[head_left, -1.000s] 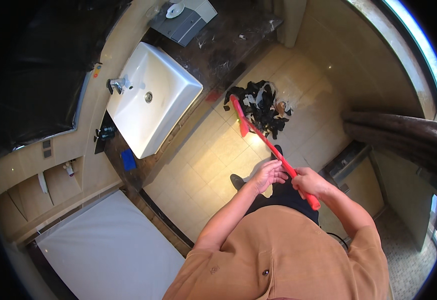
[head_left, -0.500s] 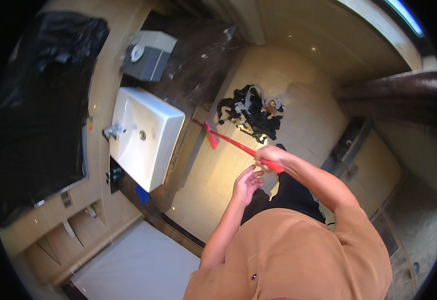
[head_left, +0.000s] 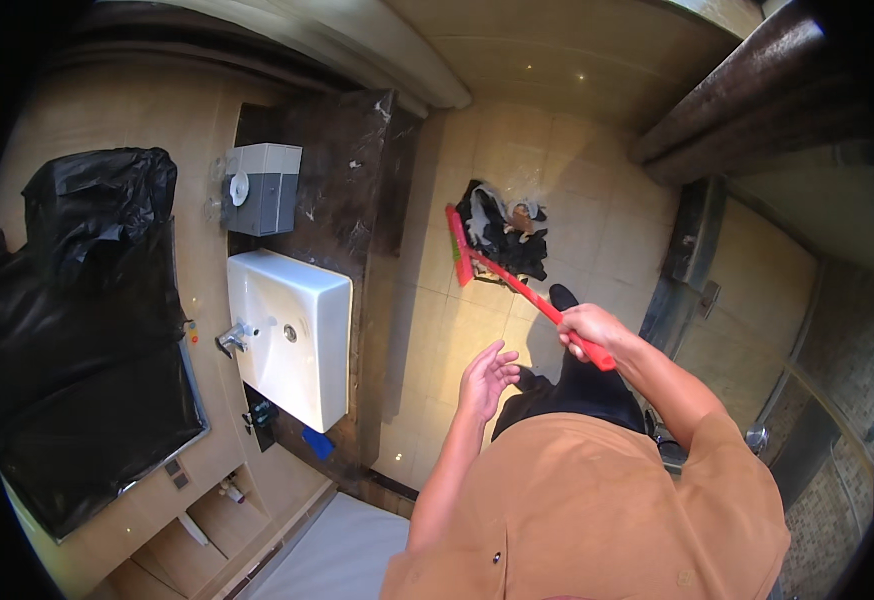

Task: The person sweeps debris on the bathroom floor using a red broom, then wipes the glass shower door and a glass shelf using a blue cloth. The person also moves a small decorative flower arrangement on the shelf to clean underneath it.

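From my end of the feed, the nearest container is the white sink (head_left: 309,300), set on the dark counter (head_left: 329,215); in its basin I see a round drain (head_left: 290,333), with a chrome faucet (head_left: 232,340) at its left. Beyond it stands a grey-and-white box (head_left: 275,190), a small white oval piece (head_left: 239,188) at its left side; what the box holds I cannot tell. At lower left, a wall niche (head_left: 167,552) holds a white strip-like thing (head_left: 194,528) and a small bottle-like item (head_left: 231,490).

Half a second ago I had the head of the red broom (head_left: 525,288) apart from the black scrap pile (head_left: 517,248), over by the counter; now it sits against the pile's left side on the tiled floor (head_left: 437,335). The left hand (head_left: 489,378), then close beside the right hand (head_left: 592,328), is now farther from it, and my view has turned, so the sink sits lower.

The broom's long axis runs diagonally — grip end at lower right, head at upper left — and the head's bar lies across it, nearly upright in view. The right fingers are clamped around the handle near its end, which pokes out past the fist. The left fingers are loosely curled and slightly apart, clear of the handle.
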### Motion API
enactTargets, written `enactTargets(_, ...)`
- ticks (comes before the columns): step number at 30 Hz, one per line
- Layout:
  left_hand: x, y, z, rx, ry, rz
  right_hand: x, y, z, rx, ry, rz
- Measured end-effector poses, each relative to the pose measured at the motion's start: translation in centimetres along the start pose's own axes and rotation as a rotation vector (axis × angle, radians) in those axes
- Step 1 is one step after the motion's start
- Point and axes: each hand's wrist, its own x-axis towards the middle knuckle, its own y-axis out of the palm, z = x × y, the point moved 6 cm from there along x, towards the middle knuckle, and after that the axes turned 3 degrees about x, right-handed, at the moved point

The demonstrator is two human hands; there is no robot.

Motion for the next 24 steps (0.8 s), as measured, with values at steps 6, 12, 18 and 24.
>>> enactTargets(6, -0.9, -0.6, -0.8, 0.033, 0.024, 0.024, -3.6, 3.9, -4.2, 0.005, -0.037, 0.064)
enactTargets(12, -1.9, -5.0, 0.3, 0.020, 0.004, -0.008, -0.5, 7.7, -3.2, -0.030, -0.050, 0.169)
enactTargets(18, -2.8, -11.0, -0.5, 0.040, -0.028, -0.011, 9.3, 9.0, -3.3, 0.249, -0.005, 0.154)
enactTargets(24, -2.2, -19.4, -3.5, 0.039, -0.025, -0.018, 6.1, 9.1, -5.4, 0.445, -0.026, 0.054)
